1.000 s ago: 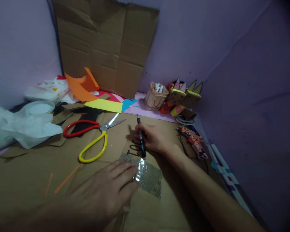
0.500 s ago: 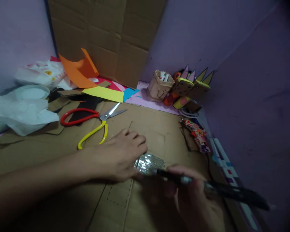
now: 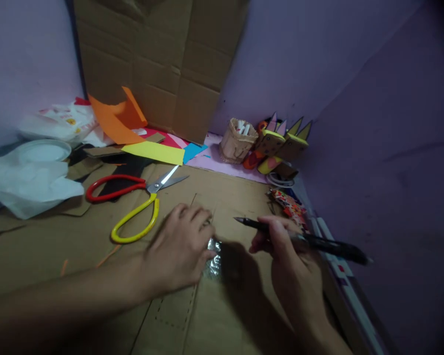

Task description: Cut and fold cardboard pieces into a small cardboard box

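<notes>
A shiny clear piece lies on the cardboard sheet, partly under the fingers of my left hand. Those fingers are curled at its left edge, thumb against it; how firmly they grip is unclear. My right hand holds a black pen between thumb and fingers, its tip pointing left, raised above the cardboard. Left of my left hand rest open scissors with one red and one yellow handle. A dashed outline is drawn on the cardboard below my left hand.
White plastic and orange paper lie at the back left, beside a yellow strip. A paper cup of white sticks and paper figures stand at the back right. Tall cardboard leans behind.
My right hand has lifted the pen up and away from the shiny piece. My left hand's fingers have curled more and shifted slightly left. The whole view has shifted a little.
</notes>
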`<state>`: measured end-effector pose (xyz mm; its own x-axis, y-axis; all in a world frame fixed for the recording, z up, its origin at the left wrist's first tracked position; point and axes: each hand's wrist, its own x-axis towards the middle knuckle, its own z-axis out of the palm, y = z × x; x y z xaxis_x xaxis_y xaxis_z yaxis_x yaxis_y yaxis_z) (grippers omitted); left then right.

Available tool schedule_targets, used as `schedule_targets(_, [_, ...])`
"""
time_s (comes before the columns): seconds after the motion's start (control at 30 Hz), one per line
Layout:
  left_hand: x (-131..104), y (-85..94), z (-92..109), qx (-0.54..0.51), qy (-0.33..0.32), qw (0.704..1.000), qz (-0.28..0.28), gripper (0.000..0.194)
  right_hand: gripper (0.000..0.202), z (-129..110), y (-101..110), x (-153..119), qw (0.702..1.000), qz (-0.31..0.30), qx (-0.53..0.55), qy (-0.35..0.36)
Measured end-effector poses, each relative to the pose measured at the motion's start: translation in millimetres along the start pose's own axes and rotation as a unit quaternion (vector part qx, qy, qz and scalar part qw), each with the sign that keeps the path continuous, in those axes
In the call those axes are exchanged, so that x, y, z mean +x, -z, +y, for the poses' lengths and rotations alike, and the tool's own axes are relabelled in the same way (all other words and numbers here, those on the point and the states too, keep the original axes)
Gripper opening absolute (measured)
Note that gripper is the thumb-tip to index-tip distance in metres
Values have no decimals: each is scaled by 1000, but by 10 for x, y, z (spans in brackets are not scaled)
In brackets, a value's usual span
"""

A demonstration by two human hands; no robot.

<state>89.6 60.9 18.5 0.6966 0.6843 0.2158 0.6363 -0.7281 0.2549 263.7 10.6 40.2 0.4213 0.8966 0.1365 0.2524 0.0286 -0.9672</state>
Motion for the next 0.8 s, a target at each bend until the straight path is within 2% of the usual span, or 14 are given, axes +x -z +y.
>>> schedule_targets(0.03, [-20,-4,37,14,-24,1000,-4,24,31,-5,-42,89,1000,-6,16,-2])
schedule_targets(0.1, [-67,-35,93,53,-58,997,3,25,32,16,-147,221,998,-24,43,-25])
schedule_targets(0.27, [-167,-217,98,103,-66,991,63,35,36,187,-340,300,996,-30,17,-86])
schedule_targets(0.37, [-178,-354,61,132,-72,982,115,38,35,306,-350,269,997,-1,-58,-47])
schedule_targets(0.43, [-168,-410,49,156,-75,976,131,35,32,373,-338,251,998,6,-54,-22])
schedule_targets(0.5, [-158,-421,50,173,-83,973,128,31,32,427,-326,245,999,12,-32,-9])
schedule_targets(0.63, [-151,-396,61,186,-91,971,119,30,30,483,-330,269,999,-17,-43,14])
schedule_targets(0.8, [-164,-452,63,176,-97,971,130,31,32,446,-376,261,997,4,-72,34])
